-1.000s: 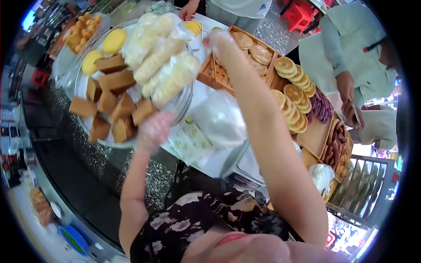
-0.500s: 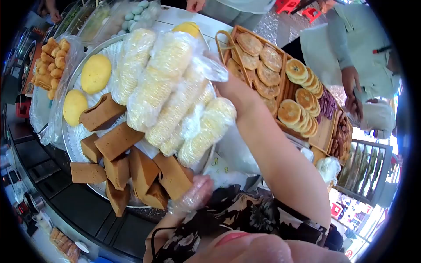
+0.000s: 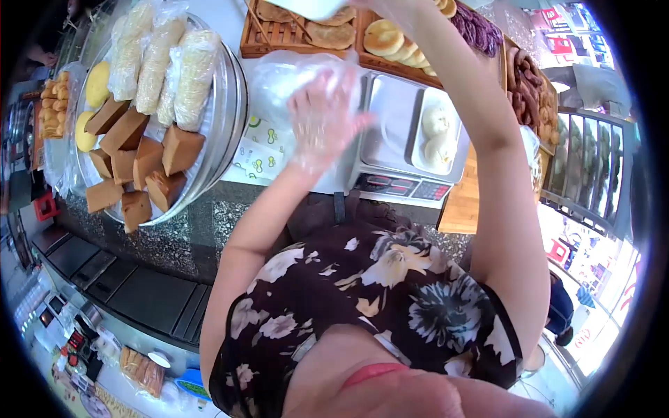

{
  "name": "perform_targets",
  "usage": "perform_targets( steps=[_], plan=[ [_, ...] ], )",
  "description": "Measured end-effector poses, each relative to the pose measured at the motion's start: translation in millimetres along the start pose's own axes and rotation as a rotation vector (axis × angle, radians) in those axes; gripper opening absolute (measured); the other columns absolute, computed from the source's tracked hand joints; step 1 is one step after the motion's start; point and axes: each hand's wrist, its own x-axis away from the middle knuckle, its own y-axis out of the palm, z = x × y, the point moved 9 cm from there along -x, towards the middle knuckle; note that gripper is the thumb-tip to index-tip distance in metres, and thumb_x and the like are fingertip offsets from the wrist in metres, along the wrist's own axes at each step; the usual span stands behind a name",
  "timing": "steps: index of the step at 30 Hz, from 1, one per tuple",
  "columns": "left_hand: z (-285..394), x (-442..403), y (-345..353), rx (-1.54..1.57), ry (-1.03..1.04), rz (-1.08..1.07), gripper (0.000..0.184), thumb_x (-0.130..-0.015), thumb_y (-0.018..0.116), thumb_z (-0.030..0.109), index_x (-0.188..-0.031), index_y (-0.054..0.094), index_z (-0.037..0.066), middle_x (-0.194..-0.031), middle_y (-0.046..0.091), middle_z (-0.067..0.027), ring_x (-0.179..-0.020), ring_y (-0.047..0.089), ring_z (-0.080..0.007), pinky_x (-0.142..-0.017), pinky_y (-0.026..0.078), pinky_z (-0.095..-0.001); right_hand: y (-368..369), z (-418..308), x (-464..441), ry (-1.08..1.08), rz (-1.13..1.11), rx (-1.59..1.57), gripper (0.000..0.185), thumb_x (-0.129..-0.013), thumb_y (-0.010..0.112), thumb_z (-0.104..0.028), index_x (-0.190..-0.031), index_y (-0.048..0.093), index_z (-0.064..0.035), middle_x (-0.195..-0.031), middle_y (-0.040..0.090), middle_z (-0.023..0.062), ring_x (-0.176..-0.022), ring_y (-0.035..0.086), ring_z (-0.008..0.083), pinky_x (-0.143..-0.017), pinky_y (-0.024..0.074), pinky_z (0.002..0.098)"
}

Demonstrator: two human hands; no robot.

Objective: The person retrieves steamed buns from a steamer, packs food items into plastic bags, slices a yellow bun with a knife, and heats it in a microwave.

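My left hand (image 3: pixel 320 122), in a clear plastic glove, is spread open over a heap of clear plastic bags (image 3: pixel 272 80), left of the scale (image 3: pixel 387 129). At the top edge my right hand (image 3: pixel 390 8) reaches far forward; its fingers are mostly cut off by the frame, and a white object (image 3: pixel 310 7) lies beside them. On the scale a white tray (image 3: pixel 420 143) holds white round buns (image 3: pixel 439 136). Brown cake wedges (image 3: pixel 148 159) and wrapped pale rolls (image 3: pixel 196 80) sit on the round metal tray (image 3: pixel 226 125) at left.
Wooden trays (image 3: pixel 359 45) hold flat cakes (image 3: pixel 331 35) and round pastries (image 3: pixel 390 42). Purple strands (image 3: pixel 477 31) and brown sausage-like pieces (image 3: pixel 523 76) are at right. Patterned paper (image 3: pixel 258 153) lies under the bags. A dark ledge (image 3: pixel 146 292) runs behind at left.
The view has swung, bringing the scale and its buns into sight. My left hand has moved from beside the cake wedges to the bags, fingers spread. My right hand has left the wrapped rolls.
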Motion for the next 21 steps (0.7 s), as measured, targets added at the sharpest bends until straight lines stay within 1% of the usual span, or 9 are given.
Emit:
perform_targets(
  steps=[2, 3, 5, 7, 8, 10, 16, 17, 21],
  plan=[
    [-12.3, -9.9, 42.2, -0.260, -0.015, -0.138, 0.044, -0.079, 0.064, 0.046, -0.107, 0.062, 0.013, -0.098, 0.058, -0.0072, -0.087, 0.054, -0.0264, -0.080, 0.043, -0.0420, -34.8, 3.9, 71.4, -0.014, -0.024, -0.024, 0.027, -0.085, 0.049, -0.007, -0.109, 0.059, 0.0001, -0.095, 0.064, 0.0133, -0.085, 0.063, 0.0228, -0.069, 0.0525, 0.0351],
    [-26.9, -9.2, 57.9, -0.201, -0.038, -0.196, 0.039, -0.082, 0.062, 0.043, -0.106, 0.062, 0.012, -0.091, 0.059, -0.0069, -0.084, 0.056, -0.0251, -0.078, 0.044, -0.0398, -63.7, 4.2, 117.0, -0.027, 0.118, 0.092, 0.017, -0.081, 0.059, -0.013, -0.091, 0.063, -0.0001, -0.075, 0.060, 0.0080, -0.072, 0.059, 0.0181, -0.065, 0.0508, 0.0317],
    [-40.2, -15.4, 61.4, -0.157, -0.063, -0.247, 0.034, -0.085, 0.061, 0.040, -0.104, 0.062, 0.012, -0.085, 0.061, -0.0067, -0.080, 0.058, -0.0238, -0.077, 0.045, -0.0375, -97.3, 2.4, 188.9, -0.046, 0.137, 0.347, 0.024, -0.082, 0.058, -0.020, -0.083, 0.061, 0.0036, -0.076, 0.061, 0.0100, -0.070, 0.059, 0.0166, -0.061, 0.0490, 0.0314],
    [-77.8, -10.4, 47.9, 0.423, -0.609, -0.193, 0.023, -0.088, 0.059, 0.030, -0.095, 0.062, 0.008, -0.076, 0.063, -0.0062, -0.074, 0.061, -0.0246, -0.071, 0.049, -0.0348, -138.7, 39.2, 236.8, 0.030, 0.150, 0.187, 0.030, -0.081, 0.061, -0.025, -0.089, 0.060, 0.0036, -0.076, 0.060, 0.0097, -0.068, 0.058, 0.0178, -0.059, 0.0475, 0.0305],
    [-85.5, -12.6, 43.0, 0.404, -0.609, -0.187, 0.023, -0.088, 0.059, 0.030, -0.095, 0.062, 0.008, -0.076, 0.063, -0.0062, -0.074, 0.061, -0.0246, -0.071, 0.049, -0.0348, -155.9, 59.0, 257.8, 0.036, 0.200, 0.172, 0.031, -0.080, 0.060, -0.024, -0.092, 0.057, 0.0043, -0.075, 0.060, 0.0105, -0.067, 0.058, 0.0184, -0.059, 0.0474, 0.0302],
    [-105.4, -12.2, 38.6, 1.106, -0.771, -0.017, 0.017, -0.092, 0.055, 0.022, -0.094, 0.061, 0.007, -0.083, 0.064, -0.0047, -0.077, 0.061, -0.0184, -0.075, 0.049, -0.0297, -158.8, 70.1, 310.7, 0.087, 0.310, 0.137, 0.032, -0.082, 0.058, -0.022, -0.100, 0.056, 0.0048, -0.085, 0.060, 0.0100, -0.074, 0.058, 0.0163, -0.065, 0.0491, 0.0287],
    [-98.8, -59.4, -46.6, 1.420, -0.642, -0.033, 0.014, -0.093, 0.053, 0.016, -0.095, 0.059, 0.004, -0.087, 0.064, -0.0025, -0.083, 0.059, -0.0122, -0.077, 0.047, -0.0255, -145.5, 142.3, 358.3, 0.099, 0.418, -0.151, 0.032, -0.084, 0.054, -0.018, -0.107, 0.055, 0.0036, -0.086, 0.063, 0.0085, -0.072, 0.061, 0.0162, -0.062, 0.0500, 0.0277],
    [-99.0, -64.5, -50.7, 1.411, -0.602, -0.105, 0.025, -0.097, 0.045, 0.018, -0.113, 0.054, 0.001, -0.102, 0.065, -0.0097, -0.091, 0.059, -0.0146, -0.082, 0.046, -0.0262, -141.4, 145.4, 358.8, 0.061, 0.404, -0.194, 0.031, -0.084, 0.053, -0.017, -0.108, 0.055, 0.0028, -0.086, 0.063, 0.0089, -0.072, 0.062, 0.0163, -0.060, 0.0505, 0.0274],
    [-78.9, -79.3, -78.6, 1.489, -0.504, -0.191, 0.025, -0.097, 0.044, 0.017, -0.114, 0.055, 0.002, -0.105, 0.065, -0.0103, -0.094, 0.059, -0.0144, -0.084, 0.045, -0.0268, -101.0, 129.2, 356.2, 0.003, 0.409, -0.309, 0.027, -0.086, 0.053, -0.014, -0.107, 0.055, 0.0026, -0.088, 0.064, 0.0100, -0.068, 0.063, 0.0172, -0.054, 0.0523, 0.0269]
  ],
)
